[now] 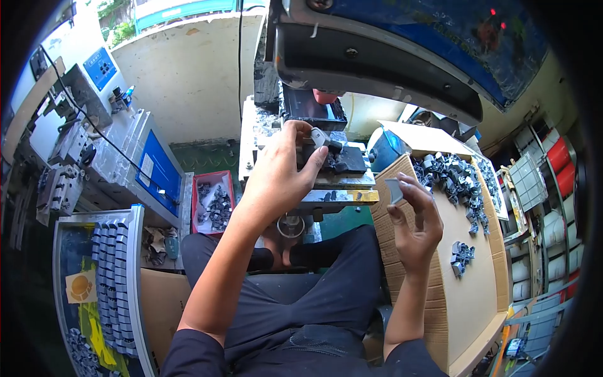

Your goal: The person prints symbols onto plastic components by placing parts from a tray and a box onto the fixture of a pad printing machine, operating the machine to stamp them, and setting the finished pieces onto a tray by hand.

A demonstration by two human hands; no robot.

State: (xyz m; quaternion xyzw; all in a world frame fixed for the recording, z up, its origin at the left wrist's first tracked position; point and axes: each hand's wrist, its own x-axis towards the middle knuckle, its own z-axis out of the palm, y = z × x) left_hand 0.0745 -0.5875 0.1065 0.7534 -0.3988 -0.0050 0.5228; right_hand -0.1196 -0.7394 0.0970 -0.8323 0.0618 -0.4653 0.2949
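Observation:
My left hand [281,164] reaches up to the machine's work area, its thumb and forefinger closed on a small light-grey plastic part [319,136]. Right behind that part is a black fixture block [352,161] on the machine bed, and the fingers partly cover it. My right hand [419,227] is raised over the near edge of the cardboard box, pinching another small grey plastic part [394,190] between thumb and fingers. A reddish pad [325,96] hangs from the machine head above a dark tray [314,112], apart from both hands.
The open cardboard box [468,301] on the right holds piles of grey and black parts [452,179]. A red bin [230,181] with similar parts stands left of the machine. Rows of parts [116,283] lie on a framed tray at lower left. The machine head [377,63] overhangs.

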